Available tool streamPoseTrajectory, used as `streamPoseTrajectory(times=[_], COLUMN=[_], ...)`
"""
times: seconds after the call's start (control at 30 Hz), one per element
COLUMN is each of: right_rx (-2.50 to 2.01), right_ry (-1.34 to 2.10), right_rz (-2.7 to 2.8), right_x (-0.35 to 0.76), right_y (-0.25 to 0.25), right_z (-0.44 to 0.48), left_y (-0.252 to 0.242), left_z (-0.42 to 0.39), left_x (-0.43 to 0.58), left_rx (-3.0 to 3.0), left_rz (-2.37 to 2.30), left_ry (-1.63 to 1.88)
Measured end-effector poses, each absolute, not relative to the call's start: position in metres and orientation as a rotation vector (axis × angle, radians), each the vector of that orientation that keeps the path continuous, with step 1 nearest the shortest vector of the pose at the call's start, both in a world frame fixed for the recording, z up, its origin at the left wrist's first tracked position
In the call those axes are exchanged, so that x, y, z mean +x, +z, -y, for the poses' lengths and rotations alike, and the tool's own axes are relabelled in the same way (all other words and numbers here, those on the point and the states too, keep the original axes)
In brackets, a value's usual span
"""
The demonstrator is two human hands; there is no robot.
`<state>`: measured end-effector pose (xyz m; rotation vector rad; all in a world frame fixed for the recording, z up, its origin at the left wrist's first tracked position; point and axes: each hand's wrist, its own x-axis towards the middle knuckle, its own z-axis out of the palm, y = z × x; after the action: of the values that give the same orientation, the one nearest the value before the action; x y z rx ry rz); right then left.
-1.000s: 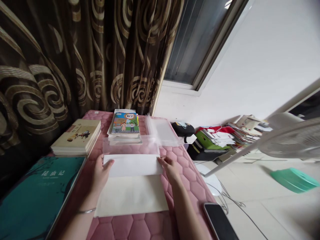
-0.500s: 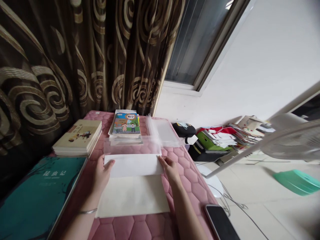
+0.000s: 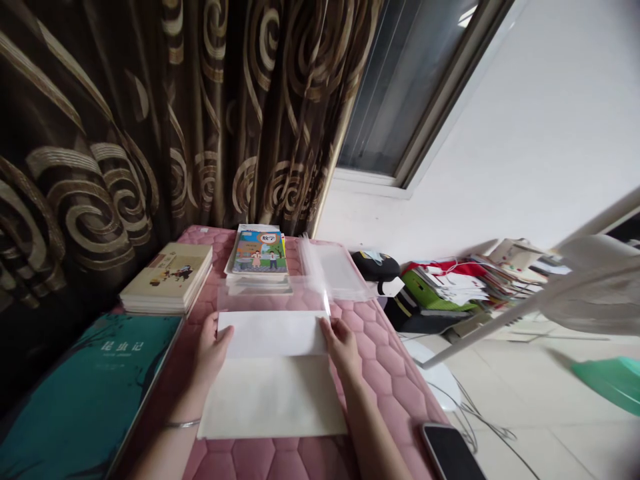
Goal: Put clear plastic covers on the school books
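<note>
In front of me an open booklet lies on the pink bedding, with a white upper leaf (image 3: 273,332) and a cream lower page (image 3: 273,397). Clear plastic film (image 3: 260,298) sticks out beyond the leaf's far edge. My left hand (image 3: 213,343), with a bracelet on its wrist, grips the left edge, thumb on top. At the opposite edge my right hand (image 3: 340,339) pinches the leaf and the film near the far corner. The fingers under the booklet are hidden.
A teal book (image 3: 90,393) and a stack of cream books (image 3: 167,277) lie left. Beyond the film are a book pile topped by a blue textbook (image 3: 260,252) and clear plastic covers (image 3: 335,270). A phone (image 3: 453,453) lies right; a white fan (image 3: 590,287) stands beside the bed.
The view has shifted slightly, so everything sits a little further right. Both hands keep their hold on the booklet's edges, and the booklet looks much the same.
</note>
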<state>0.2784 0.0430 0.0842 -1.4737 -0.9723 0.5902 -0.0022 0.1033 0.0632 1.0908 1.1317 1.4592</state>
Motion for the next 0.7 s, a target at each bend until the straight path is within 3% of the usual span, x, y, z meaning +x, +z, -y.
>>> streamPoseTrajectory(times=[0.13, 0.7], right_rx=[-1.423, -1.438], right_ry=[0.768, 0.695], right_rz=[1.012, 0.987], right_x=[0.2823, 0.2806], right_y=[0.0879, 0.0878], right_z=[-0.0403, -0.0398], left_y=[0.0600, 0.0577], left_z=[-0.1045, -0.1055], left_x=[-0.0017, -0.0032], left_rx=[1.077, 1.175], left_rz=[-1.137, -1.185], left_ry=[1.464, 1.493])
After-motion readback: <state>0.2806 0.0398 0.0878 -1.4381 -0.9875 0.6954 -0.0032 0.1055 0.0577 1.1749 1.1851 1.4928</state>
